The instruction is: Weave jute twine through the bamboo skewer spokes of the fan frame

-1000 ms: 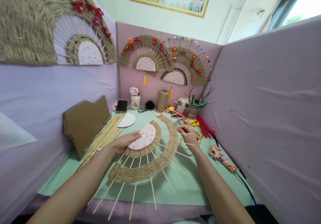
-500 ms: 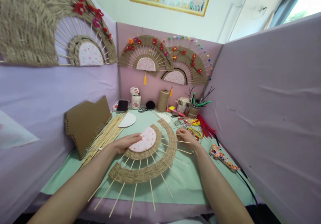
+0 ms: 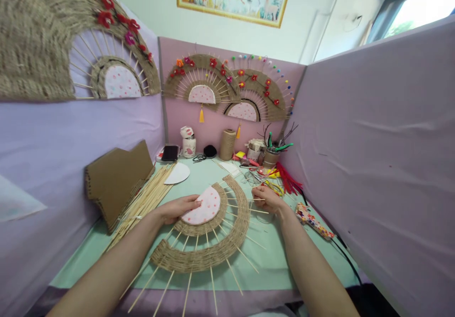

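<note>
A half-round woven fan frame point(image 3: 199, 261) of brown twine on thin wooden sticks is held tilted above the table. My left hand point(image 3: 183, 208) grips its inner end, with the thumb on top of the white half-disc with pink dots point(image 3: 205, 206) and the other fingers hidden underneath. Bare stick ends fan out past the outer woven band. At the right-hand sticks, my right hand point(image 3: 266, 199) is closed with its fingertips curled together. What they pinch is too small to make out. A faint thin loop shows just below that hand.
Left lie a bundle of sticks point(image 3: 142, 208), a white half-disc point(image 3: 178, 173) and cardboard point(image 3: 119, 177). A twine spool point(image 3: 227, 145) and a pot of tools point(image 3: 272, 157) stand at the back. A patterned glue gun point(image 3: 314, 221) with a cable lies right. Fabric-covered partitions enclose the table.
The view has shifted slightly, so the scene sits a little lower and further left. My left hand keeps its hold on the fan frame; my right hand stays closed beside the right-hand sticks.
</note>
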Demonstrator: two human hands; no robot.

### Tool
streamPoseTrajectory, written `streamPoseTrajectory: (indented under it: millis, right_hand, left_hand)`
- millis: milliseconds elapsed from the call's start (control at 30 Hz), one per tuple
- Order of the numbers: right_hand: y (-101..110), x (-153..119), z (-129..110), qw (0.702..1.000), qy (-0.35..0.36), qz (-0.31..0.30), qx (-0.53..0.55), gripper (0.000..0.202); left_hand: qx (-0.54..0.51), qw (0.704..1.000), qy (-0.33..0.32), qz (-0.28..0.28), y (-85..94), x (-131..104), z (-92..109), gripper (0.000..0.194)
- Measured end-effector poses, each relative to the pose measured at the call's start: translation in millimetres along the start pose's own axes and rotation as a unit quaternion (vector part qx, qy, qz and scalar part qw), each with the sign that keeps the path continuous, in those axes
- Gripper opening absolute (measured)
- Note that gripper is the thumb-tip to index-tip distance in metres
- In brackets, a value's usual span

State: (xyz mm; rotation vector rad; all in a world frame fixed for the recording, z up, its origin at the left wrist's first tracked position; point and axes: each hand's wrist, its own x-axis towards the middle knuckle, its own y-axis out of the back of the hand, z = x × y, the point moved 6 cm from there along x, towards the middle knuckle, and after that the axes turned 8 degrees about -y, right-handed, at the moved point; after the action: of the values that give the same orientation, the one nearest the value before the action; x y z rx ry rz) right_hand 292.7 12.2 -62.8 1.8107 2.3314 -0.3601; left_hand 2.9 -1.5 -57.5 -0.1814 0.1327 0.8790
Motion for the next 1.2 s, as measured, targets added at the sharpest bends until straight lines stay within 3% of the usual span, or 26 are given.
streamPoseTrajectory:
  millis: [267,600,933,1200]
  right_hand:
    - [19,-11,-10,0.997,0.031,0.014,0.071,0.036]
    - [37,-11,-18,0.976,0.099,0.078,0.175,0.033]
    - [43,3,-3,0.974,0.032,0.082,0.210,0.029]
    - [22,6,3,0.980,-0.017,0.052,0.193,0.026]
  left_hand:
    - [0.010,1.000,-0.004,-0.007,-2.3,0,2,0.051]
    - [0.028,1.000,0.004,-0.002,-4.1,-1,0,0.051]
    - [-0.015,0.999,-0.009,-0.043,-12.4,-1,0,0.050]
    - [-0.019,0.998,0.005,-0.066,-16.8,-1,-3,0.053]
